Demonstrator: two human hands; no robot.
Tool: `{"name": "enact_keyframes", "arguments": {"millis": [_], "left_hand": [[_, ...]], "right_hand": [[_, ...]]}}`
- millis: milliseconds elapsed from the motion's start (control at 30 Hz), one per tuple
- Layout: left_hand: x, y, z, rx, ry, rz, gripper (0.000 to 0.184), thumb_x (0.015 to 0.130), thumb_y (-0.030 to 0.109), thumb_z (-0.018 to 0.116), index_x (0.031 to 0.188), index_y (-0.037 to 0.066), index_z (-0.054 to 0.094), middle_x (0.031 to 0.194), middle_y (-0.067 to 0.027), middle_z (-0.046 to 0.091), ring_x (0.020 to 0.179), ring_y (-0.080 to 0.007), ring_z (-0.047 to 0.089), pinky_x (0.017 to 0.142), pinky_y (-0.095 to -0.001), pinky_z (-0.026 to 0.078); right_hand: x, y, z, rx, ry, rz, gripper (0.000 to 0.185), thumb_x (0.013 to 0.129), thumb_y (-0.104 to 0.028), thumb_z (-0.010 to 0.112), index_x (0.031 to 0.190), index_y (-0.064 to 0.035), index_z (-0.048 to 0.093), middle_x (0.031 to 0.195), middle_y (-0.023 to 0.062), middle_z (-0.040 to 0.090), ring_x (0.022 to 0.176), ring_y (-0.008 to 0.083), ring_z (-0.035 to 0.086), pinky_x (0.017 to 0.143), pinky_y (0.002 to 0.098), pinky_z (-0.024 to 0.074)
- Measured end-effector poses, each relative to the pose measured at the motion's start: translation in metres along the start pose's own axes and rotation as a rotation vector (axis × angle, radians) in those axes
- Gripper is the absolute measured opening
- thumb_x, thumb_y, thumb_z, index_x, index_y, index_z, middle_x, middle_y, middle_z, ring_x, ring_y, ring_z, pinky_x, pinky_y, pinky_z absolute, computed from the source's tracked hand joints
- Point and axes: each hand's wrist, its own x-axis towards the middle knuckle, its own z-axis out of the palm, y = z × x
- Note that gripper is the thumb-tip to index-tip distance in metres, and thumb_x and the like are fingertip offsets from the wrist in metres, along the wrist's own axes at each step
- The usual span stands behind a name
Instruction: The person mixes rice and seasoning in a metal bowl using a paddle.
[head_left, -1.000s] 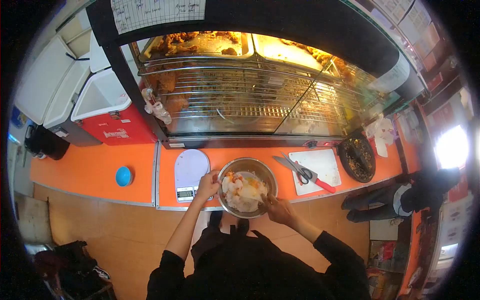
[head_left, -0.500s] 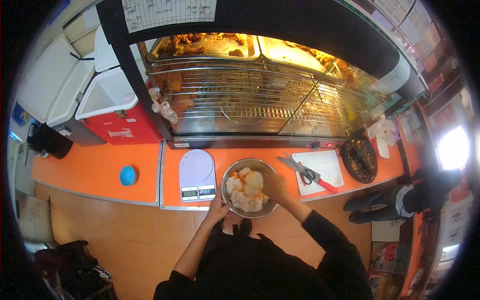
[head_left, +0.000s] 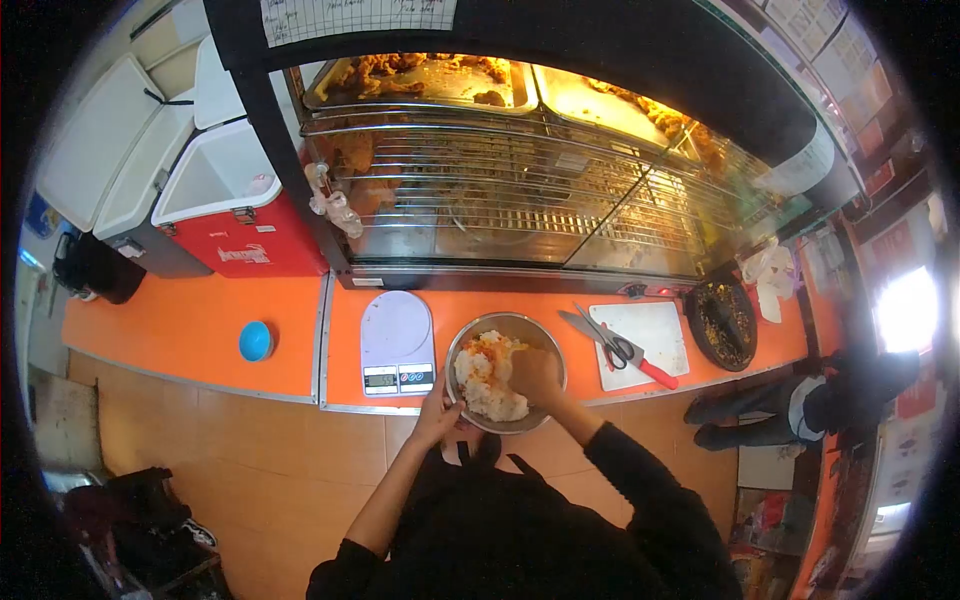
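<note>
A steel mixing bowl [head_left: 553, 402] sits at the counter's front edge with white rice [head_left: 493, 401] inside, streaked with orange sauce or seasoning. My left hand [head_left: 437, 414] grips its left rim, the thumb on top. Inside the bowl, at the right, my right hand [head_left: 537, 377] is closed round what looks like a pale, round-headed rice paddle, now mostly hidden by the hand and rice. Left of the bowl stands a lilac kitchen scale [head_left: 397, 325]. Scissors [head_left: 622, 349] and a red-handled knife [head_left: 655, 374] lie partly on a white cutting board [head_left: 655, 330].
Behind the bowl, a glass warming cabinet [head_left: 500, 200] holds trays of fried food. A dark round dish [head_left: 722, 325] stands at the right. At the left are a blue cup [head_left: 256, 342] and a red cooler [head_left: 240, 235]. Another person [head_left: 800, 408] stands at the far right.
My right hand has moved down and left into the rice, and the pale paddle head has gone mostly out of sight. My left hand keeps its hold on the bowl.
</note>
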Motion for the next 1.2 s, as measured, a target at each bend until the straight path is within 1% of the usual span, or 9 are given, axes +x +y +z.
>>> {"name": "enact_keyframes", "arguments": {"millis": [67,133,200,433,600,733,800,1033,1200], "left_hand": [[0.002,0.011,0.0,-0.013,-0.003,0.029,0.072,0.085,-0.001,0.051,0.142,0.006,0.009,0.116,-0.0171,0.051,0.085,-0.0217,0.061,0.058,-0.0336,0.059],[0.005,0.012,-0.009,-0.074,-0.067,-0.182,0.072,0.084,-0.002,0.051,0.142,0.007,0.01,0.115,-0.0163,0.052,0.088,-0.0227,0.061,0.059,-0.034,0.059],[0.01,0.011,-0.007,-0.092,-0.029,-0.1,0.071,0.083,-0.003,0.05,0.142,0.008,0.012,0.114,-0.0163,0.052,0.087,-0.0233,0.061,0.058,-0.0342,0.059],[0.022,0.058,-0.02,-0.132,-0.131,-0.303,0.074,0.08,-0.006,0.051,0.143,0.011,0.015,0.101,-0.0141,0.057,0.072,-0.0205,0.063,0.054,-0.0314,0.059],[0.061,0.049,-0.047,-0.027,-0.284,-0.365,0.071,0.076,-0.009,0.051,0.139,0.01,0.025,0.091,-0.0115,0.059,0.066,-0.0178,0.063,0.051,-0.0298,0.058],[0.067,0.04,-0.047,0.052,-0.225,-0.301,0.058,0.076,-0.008,0.052,0.131,0.004,0.037,0.091,-0.0112,0.06,0.064,-0.0214,0.065,0.05,-0.032,0.059],[0.061,0.055,-0.039,0.001,-0.026,-0.395,0.044,0.076,-0.007,0.052,0.119,0.003,0.047,0.075,-0.0093,0.062,0.059,-0.0191,0.064,0.047,-0.0313,0.058],[0.053,0.024,-0.039,0.034,0.003,-0.253,0.037,0.08,-0.003,0.052,0.116,0.002,0.05,0.064,-0.0092,0.059,0.054,-0.0144,0.061,0.045,-0.0281,0.051],[0.032,0.01,-0.035,0.196,0.009,-0.126,0.036,0.083,0.003,0.053,0.119,0.002,0.048,0.067,-0.0075,0.054,0.059,-0.0124,0.057,0.055,-0.03,0.046]], "right_hand": [[0.007,-0.001,0.002,-0.028,0.042,-0.023,0.015,0.064,-0.017,0.06,0.073,-0.0058,0.065,0.065,0.0152,0.063,0.057,0.0299,0.062,0.053,0.0394,0.0491],[0.003,0.001,-0.01,-0.056,0.095,-0.05,0.015,0.065,-0.016,0.06,0.075,-0.0055,0.065,0.065,0.0153,0.062,0.056,0.0299,0.062,0.053,0.0397,0.0487],[-0.014,0.015,-0.039,0.108,0.296,-0.052,0.013,0.068,-0.016,0.058,0.071,-0.0051,0.065,0.063,0.0146,0.062,0.053,0.0289,0.061,0.05,0.0405,0.0472],[0.004,0.047,0.0,-0.056,0.154,0.085,0.016,0.075,-0.019,0.057,0.084,-0.0122,0.067,0.064,0.0131,0.062,0.053,0.0287,0.061,0.046,0.039,0.0466],[0.034,0.063,0.01,0.23,0.195,-0.418,0.025,0.082,-0.032,0.055,0.096,-0.0155,0.067,0.059,0.0154,0.058,0.054,0.0331,0.057,0.052,0.0435,0.0455],[-0.005,0.062,0.0,0.131,0.034,-0.42,0.026,0.082,-0.03,0.055,0.102,-0.0157,0.065,0.067,0.0142,0.061,0.056,0.0315,0.059,0.051,0.0421,0.0463],[-0.038,0.064,0.005,0.041,0.056,-0.463,0.029,0.082,-0.026,0.056,0.108,-0.016,0.06,0.086,0.0128,0.062,0.059,0.03,0.06,0.05,0.0409,0.0466],[-0.104,0.057,-0.004,0.146,0.102,-0.335,0.031,0.079,-0.017,0.057,0.109,-0.0146,0.047,0.1,0.0144,0.054,0.061,0.0347,0.06,0.049,0.0442,0.048],[-0.083,0.072,-0.05,0.165,0.036,-0.127,0.015,0.08,-0.021,0.058,0.09,-0.009,0.06,0.078,0.0136,0.062,0.066,0.0319,0.062,0.052,0.0414,0.0483]]}}
